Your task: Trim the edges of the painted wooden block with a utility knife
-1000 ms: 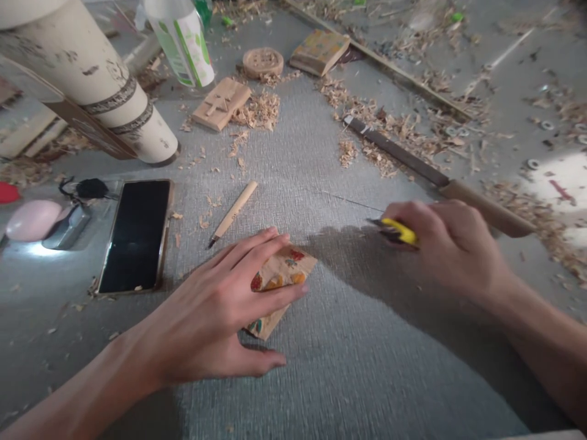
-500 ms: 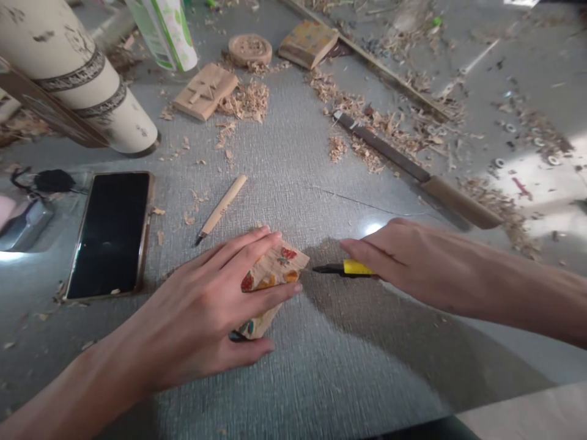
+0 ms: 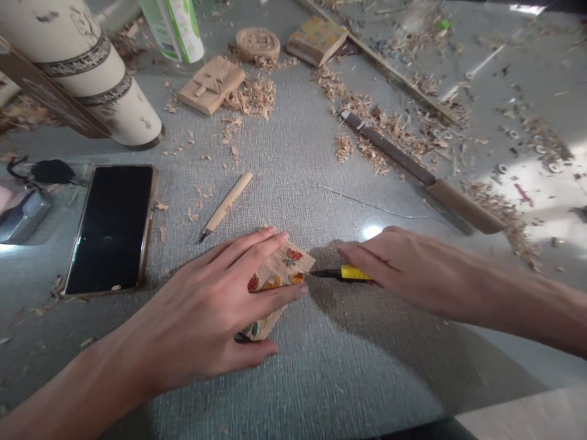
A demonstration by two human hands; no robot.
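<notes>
My left hand (image 3: 215, 305) lies over a small wooden block (image 3: 279, 269) with painted red, orange and teal patterns, its fingers and thumb gripping the sides. Much of the block is hidden beneath the palm. At the block's right corner are the narrow black jaws of yellow-handled pliers (image 3: 353, 273), held in my right hand (image 3: 398, 263). The jaw tips meet the block's right edge; whether they grip anything there is too small to tell. A thin wire (image 3: 376, 209) lies on the table beyond my right hand.
A wood-handled carving tool (image 3: 227, 206) and a phone (image 3: 112, 229) lie to the left. Behind stand a patterned tumbler (image 3: 110, 79), a carved block (image 3: 211, 84), a round carved piece (image 3: 257, 44) and a painted block (image 3: 316, 38). A long file (image 3: 389, 146) lies among shavings at right.
The pliers have moved slightly left against the block, so their tips now reach its right edge. My left hand keeps its grip. The whole view has shifted a little.
</notes>
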